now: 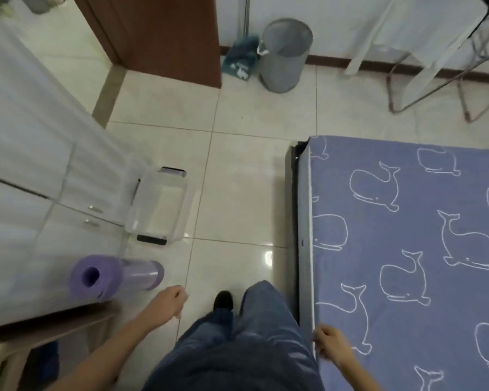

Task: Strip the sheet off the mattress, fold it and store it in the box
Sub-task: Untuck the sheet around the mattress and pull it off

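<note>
The edge of the sheet (407, 249) is gripped by the right hand (330, 345) at five o'clock; the left hand (168, 301) is held loosely curled, empty.

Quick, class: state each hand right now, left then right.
Left hand: loosely curled, holding nothing.
Right hand: gripping the sheet at its edge.

Soft, even indoor light fills the room, with one white glare patch on the glossy floor tiles (267, 256) beside the bed (291, 207) and only faint shadows near the person's legs (251, 334). The whole view is slightly soft: the white cupboard (26, 136) and purple roll (96, 277) on the left are smeared by blur, while the whale-print sheet (407, 235) on the right is clearest. Straight lines bow toward the edges.
</note>
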